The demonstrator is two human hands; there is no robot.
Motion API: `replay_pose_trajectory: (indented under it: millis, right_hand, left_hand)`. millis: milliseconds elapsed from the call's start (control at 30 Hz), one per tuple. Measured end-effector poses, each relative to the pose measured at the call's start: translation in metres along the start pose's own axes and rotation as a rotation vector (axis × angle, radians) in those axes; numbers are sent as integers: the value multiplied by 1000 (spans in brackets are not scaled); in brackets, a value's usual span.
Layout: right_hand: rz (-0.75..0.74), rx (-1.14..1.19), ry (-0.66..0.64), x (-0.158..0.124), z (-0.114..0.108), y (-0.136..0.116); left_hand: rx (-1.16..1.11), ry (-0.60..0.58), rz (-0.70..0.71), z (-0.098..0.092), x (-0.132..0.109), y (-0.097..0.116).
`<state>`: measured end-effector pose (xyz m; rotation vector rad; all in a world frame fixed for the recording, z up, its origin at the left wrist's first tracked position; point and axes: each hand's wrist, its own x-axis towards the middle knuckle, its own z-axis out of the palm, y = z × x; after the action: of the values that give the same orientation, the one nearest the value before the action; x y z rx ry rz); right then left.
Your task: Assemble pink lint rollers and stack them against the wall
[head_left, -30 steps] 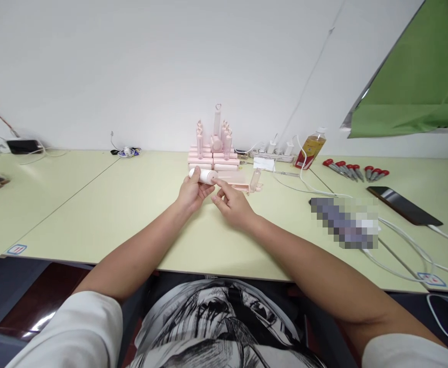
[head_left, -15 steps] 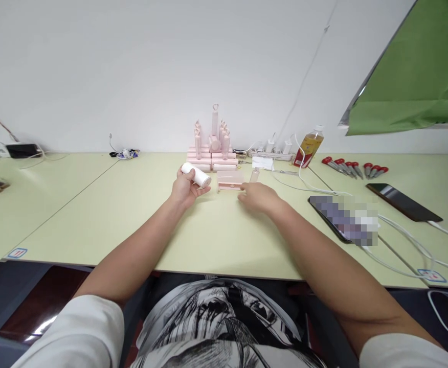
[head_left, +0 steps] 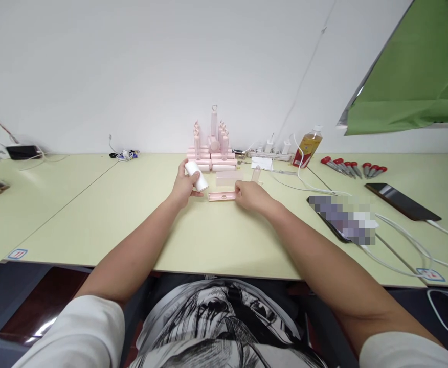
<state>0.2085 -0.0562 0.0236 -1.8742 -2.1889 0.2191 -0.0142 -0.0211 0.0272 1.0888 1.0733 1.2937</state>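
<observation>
A white cylinder (head_left: 196, 177) is gripped in my left hand (head_left: 183, 188), tilted above the table, with the thumb across it. My right hand (head_left: 251, 195) pinches the right end of a narrow pink tray-like piece (head_left: 221, 196), which has a small round mark near its middle. Just behind that piece lies a translucent pink cover (head_left: 228, 178). A small clear bottle-like tube (head_left: 256, 174) stands behind my right hand. Farther back, pink boxes (head_left: 224, 167) are stacked against the wall, with several slim pink tubes (head_left: 214, 122) upright on and around them.
On the right are a drink bottle (head_left: 308, 147), several red-capped tools (head_left: 349, 166), a phone (head_left: 335, 220) and a dark phone (head_left: 402, 201) with white cables. A power strip (head_left: 270, 154) runs along the wall. A coiled cable (head_left: 125, 154) lies at the back left.
The pink tray-like piece has come away from the translucent cover, toward me and slightly left, with my right hand pinching its end. My left hand has turned the white cylinder slightly.
</observation>
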Motion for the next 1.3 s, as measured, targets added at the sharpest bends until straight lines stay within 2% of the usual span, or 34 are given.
replay_pose_trajectory:
  millis: [100, 233, 400, 567, 700, 800, 1000, 1100, 1200, 1300]
  right_hand:
    - [-88, 106, 49, -3, -1, -6]
    - [-53, 157, 70, -3, -3, -10]
    - [-1, 128, 14, -2, -4, -13]
    - [121, 368, -107, -2, -1, -13]
    - [155, 504, -122, 1, 6, -11]
    - [178, 557, -112, 3, 11, -12]
    - [163, 611, 18, 4, 16, -17]
    - [168, 706, 30, 2, 15, -21]
    - [207, 882, -71, -1, 10, -24]
    - [202, 1117, -273, -3, 4, -21]
  left_hand:
    - [70, -47, 11, -3, 1, 0]
    - [115, -176, -47, -5, -1, -1]
    - [228, -411, -129, -1, -9, -4]
    - [371, -584, -186, 2, -15, -7]
    - [372, -691, -212, 3, -19, -9]
    - [352, -729, -212, 5, -21, -10]
    - [317, -743, -186, 6, -22, -9]
    - [323, -742, -166, 6, -22, -6]
    - [381, -734, -113, 4, -22, -1]
    - [482, -766, -1, 0, -20, 4]
